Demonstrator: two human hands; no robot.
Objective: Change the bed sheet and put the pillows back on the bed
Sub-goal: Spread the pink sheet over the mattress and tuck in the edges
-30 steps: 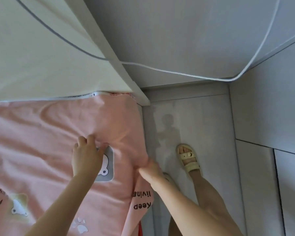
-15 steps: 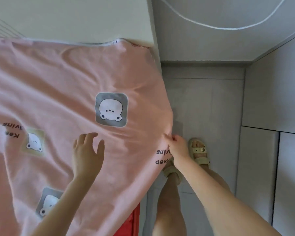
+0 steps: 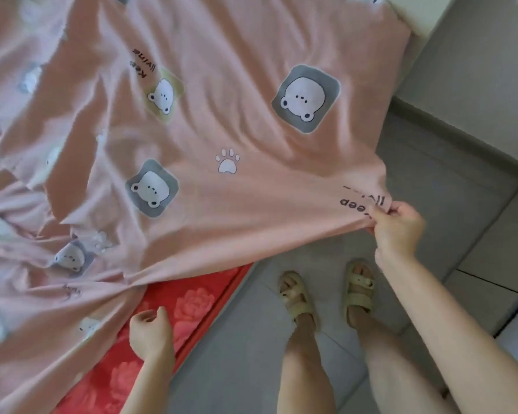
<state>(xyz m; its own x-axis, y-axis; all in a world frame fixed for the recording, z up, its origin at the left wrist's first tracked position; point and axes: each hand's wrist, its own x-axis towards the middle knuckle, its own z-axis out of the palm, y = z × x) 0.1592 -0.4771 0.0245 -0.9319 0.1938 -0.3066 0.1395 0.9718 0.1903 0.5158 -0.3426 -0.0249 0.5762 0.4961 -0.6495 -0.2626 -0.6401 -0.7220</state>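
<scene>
Your right hand (image 3: 396,225) pinches the right edge of the pink bear-print bed sheet (image 3: 222,130), stretched out over the grey tiled floor (image 3: 431,174); your left hand (image 3: 150,330) hangs loosely curled, holding nothing, beside the sheet's near edge over the red floral mattress cover (image 3: 192,303).

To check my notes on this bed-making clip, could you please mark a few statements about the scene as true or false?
1. The right hand pinches the edge of the pink sheet. True.
2. The pink sheet is plain. False: it carries printed bear faces and a paw print.
3. The person is barefoot. False: both feet wear pale sandals.
4. A red floral cover shows below the sheet's edge. True.
5. The left hand lies flat on a pillow. False: it is over the red floral cover; no pillow shows.
</scene>
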